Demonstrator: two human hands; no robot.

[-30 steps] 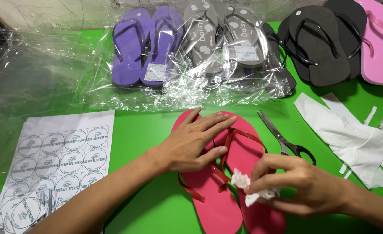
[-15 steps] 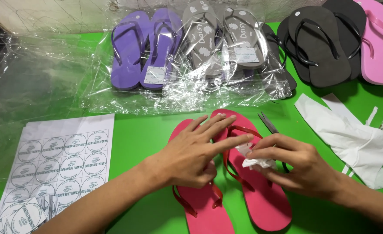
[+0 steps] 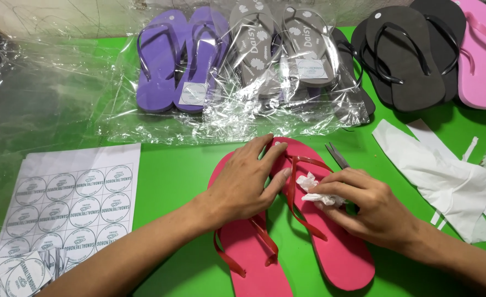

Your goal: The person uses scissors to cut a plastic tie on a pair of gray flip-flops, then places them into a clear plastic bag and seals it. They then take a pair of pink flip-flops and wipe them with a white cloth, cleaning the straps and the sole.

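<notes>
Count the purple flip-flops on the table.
2. Both lie side by side inside clear plastic wrap at the table's far side: left purple flip-flop, right purple flip-flop. None seems hidden.

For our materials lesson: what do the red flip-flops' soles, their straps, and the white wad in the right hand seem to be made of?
Soles: likely foam rubber, matte; flat, thick, no shine.
Straps: probably soft plastic or rubber, glossy; thin bands catching light.
White wad, pinched by the right hand: looks like tissue or thin cloth, crumpled; hard to tell which.
The left hand lies flat on the flip-flops.
</notes>
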